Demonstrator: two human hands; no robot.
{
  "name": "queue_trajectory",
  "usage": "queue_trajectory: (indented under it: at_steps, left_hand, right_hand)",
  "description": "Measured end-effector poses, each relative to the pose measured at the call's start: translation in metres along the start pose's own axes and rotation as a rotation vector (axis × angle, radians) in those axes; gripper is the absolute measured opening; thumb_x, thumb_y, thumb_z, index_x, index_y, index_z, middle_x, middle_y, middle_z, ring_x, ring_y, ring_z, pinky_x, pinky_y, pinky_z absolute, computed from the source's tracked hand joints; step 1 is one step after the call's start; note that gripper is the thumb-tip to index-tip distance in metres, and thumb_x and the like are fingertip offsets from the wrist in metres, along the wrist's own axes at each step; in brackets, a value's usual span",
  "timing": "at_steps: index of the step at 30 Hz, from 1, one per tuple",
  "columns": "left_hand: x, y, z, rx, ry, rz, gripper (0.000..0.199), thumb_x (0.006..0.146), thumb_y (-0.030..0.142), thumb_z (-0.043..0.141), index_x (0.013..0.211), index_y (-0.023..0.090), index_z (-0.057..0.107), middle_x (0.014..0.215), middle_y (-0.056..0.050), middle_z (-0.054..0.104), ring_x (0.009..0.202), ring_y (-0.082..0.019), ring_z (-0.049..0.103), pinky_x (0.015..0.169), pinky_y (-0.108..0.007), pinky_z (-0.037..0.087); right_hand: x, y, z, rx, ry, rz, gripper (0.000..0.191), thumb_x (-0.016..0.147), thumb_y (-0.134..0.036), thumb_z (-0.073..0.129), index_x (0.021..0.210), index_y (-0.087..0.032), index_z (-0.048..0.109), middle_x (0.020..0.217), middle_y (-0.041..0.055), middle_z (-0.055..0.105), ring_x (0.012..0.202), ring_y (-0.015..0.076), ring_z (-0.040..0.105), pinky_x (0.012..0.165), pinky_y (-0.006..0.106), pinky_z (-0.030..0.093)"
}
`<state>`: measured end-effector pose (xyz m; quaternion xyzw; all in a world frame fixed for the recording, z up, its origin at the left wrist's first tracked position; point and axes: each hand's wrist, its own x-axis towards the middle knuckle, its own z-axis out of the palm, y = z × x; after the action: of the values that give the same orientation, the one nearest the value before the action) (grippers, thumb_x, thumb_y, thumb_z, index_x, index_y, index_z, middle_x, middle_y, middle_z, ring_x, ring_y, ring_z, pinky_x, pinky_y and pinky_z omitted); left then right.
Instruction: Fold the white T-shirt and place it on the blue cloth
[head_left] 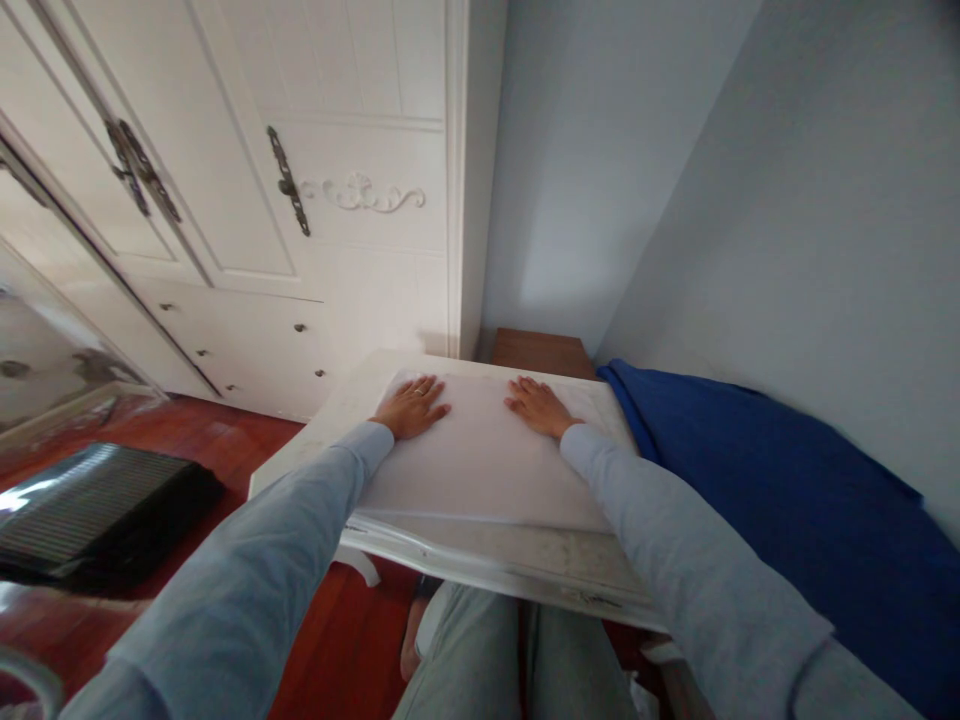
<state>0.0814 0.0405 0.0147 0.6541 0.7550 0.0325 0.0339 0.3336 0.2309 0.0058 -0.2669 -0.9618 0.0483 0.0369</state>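
A large white sheet [480, 470], smooth and pale, lies flat on a white table [555, 560] in front of me. My left hand [412, 406] rests palm down on the sheet's far left part, fingers spread, with a ring on one finger. Towards the far right part, my right hand [538, 406] also lies flat on the sheet with its fingers stretched out. Neither hand grips anything. Whether the sheet is paper or cloth I cannot tell.
A blue cloth [750, 480] covers something along the table's right side. Behind the table stand a brown wooden box [541, 352] and a white wardrobe [375, 270] with dark handles. A dark ribbed case [105, 510], seemingly plastic-wrapped, lies on the red wooden floor [345, 640] at left.
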Motion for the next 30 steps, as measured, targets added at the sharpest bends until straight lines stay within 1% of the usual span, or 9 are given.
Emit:
queue_trajectory:
  at_steps: [3, 10, 16, 19, 22, 24, 27, 28, 30]
  left_hand:
    - [-0.001, 0.002, -0.002, 0.005, -0.004, -0.009, 0.076, 0.103, 0.060, 0.020, 0.160, 0.011, 0.028, 0.169, -0.017, 0.021, 0.157, -0.030, 0.019, 0.126, -0.046, 0.017]
    - [-0.003, 0.001, -0.004, 0.014, -0.014, -0.008, 0.075, 0.103, 0.058, 0.022, 0.160, 0.011, 0.028, 0.169, -0.018, 0.021, 0.157, -0.029, 0.019, 0.126, -0.046, 0.018]
    - [-0.002, 0.001, -0.004, 0.016, -0.020, -0.008, 0.075, 0.103, 0.057, 0.021, 0.161, 0.010, 0.027, 0.169, -0.018, 0.021, 0.157, -0.030, 0.018, 0.126, -0.045, 0.016]
    - [-0.003, 0.003, -0.006, 0.018, -0.042, -0.021, 0.075, 0.103, 0.058, 0.020, 0.161, 0.011, 0.026, 0.170, -0.017, 0.019, 0.158, -0.029, 0.016, 0.127, -0.044, 0.016]
    - [-0.003, 0.004, -0.008, 0.023, -0.051, -0.031, 0.075, 0.103, 0.058, 0.020, 0.162, 0.011, 0.025, 0.170, -0.016, 0.019, 0.158, -0.028, 0.016, 0.127, -0.045, 0.015]
    - [-0.002, 0.002, -0.008, 0.032, -0.047, -0.024, 0.074, 0.103, 0.056, 0.019, 0.161, 0.010, 0.026, 0.170, -0.018, 0.020, 0.158, -0.029, 0.016, 0.127, -0.045, 0.015]
    - [0.001, 0.004, -0.008, 0.028, -0.027, -0.004, 0.074, 0.103, 0.054, 0.021, 0.158, 0.006, 0.031, 0.168, -0.021, 0.023, 0.157, -0.031, 0.018, 0.126, -0.048, 0.019]
    - [0.001, 0.007, -0.010, 0.016, 0.005, 0.004, 0.074, 0.103, 0.054, 0.023, 0.157, 0.005, 0.033, 0.167, -0.023, 0.023, 0.157, -0.031, 0.018, 0.126, -0.049, 0.020]
    - [-0.003, 0.017, -0.014, -0.029, 0.124, 0.027, 0.076, 0.103, 0.055, 0.022, 0.156, 0.002, 0.034, 0.167, -0.024, 0.023, 0.157, -0.032, 0.016, 0.125, -0.050, 0.023]
  right_hand:
    - [-0.005, 0.019, -0.003, -0.025, -0.015, 0.037, 0.069, 0.105, -0.057, 0.020, 0.157, -0.015, 0.036, 0.167, 0.0180, 0.030, 0.155, 0.0307, 0.025, 0.124, 0.052, 0.025]
    - [-0.019, 0.048, -0.008, -0.042, -0.038, 0.165, 0.071, 0.105, -0.054, 0.019, 0.161, -0.011, 0.028, 0.168, 0.0196, 0.025, 0.156, 0.0311, 0.022, 0.125, 0.052, 0.022]
    - [-0.031, 0.078, -0.010, -0.027, -0.040, 0.224, 0.069, 0.104, -0.051, 0.019, 0.159, -0.011, 0.032, 0.167, 0.0193, 0.028, 0.156, 0.0319, 0.023, 0.125, 0.051, 0.023]
    - [-0.032, 0.084, -0.010, -0.018, -0.035, 0.241, 0.070, 0.104, -0.052, 0.018, 0.159, -0.010, 0.031, 0.168, 0.0209, 0.026, 0.156, 0.0325, 0.022, 0.124, 0.051, 0.023]
    - [-0.036, 0.076, -0.013, -0.036, 0.008, 0.296, 0.073, 0.104, -0.054, 0.019, 0.160, -0.008, 0.028, 0.168, 0.0231, 0.024, 0.156, 0.0351, 0.020, 0.124, 0.054, 0.022]
    - [-0.043, 0.063, -0.018, -0.060, 0.058, 0.273, 0.073, 0.105, -0.055, 0.019, 0.159, -0.007, 0.028, 0.167, 0.0236, 0.025, 0.156, 0.0352, 0.020, 0.124, 0.053, 0.021]
    - [-0.067, 0.030, -0.025, -0.083, 0.117, 0.112, 0.072, 0.105, -0.054, 0.021, 0.158, -0.007, 0.032, 0.166, 0.0235, 0.029, 0.156, 0.0342, 0.022, 0.126, 0.052, 0.020]
    - [-0.078, 0.016, -0.027, -0.079, 0.128, 0.040, 0.072, 0.105, -0.055, 0.022, 0.158, -0.007, 0.034, 0.165, 0.0238, 0.030, 0.156, 0.0342, 0.023, 0.126, 0.052, 0.020]
    - [-0.100, -0.014, -0.029, -0.057, 0.141, -0.106, 0.073, 0.105, -0.056, 0.026, 0.157, -0.006, 0.035, 0.165, 0.0249, 0.031, 0.155, 0.0350, 0.024, 0.126, 0.053, 0.020]
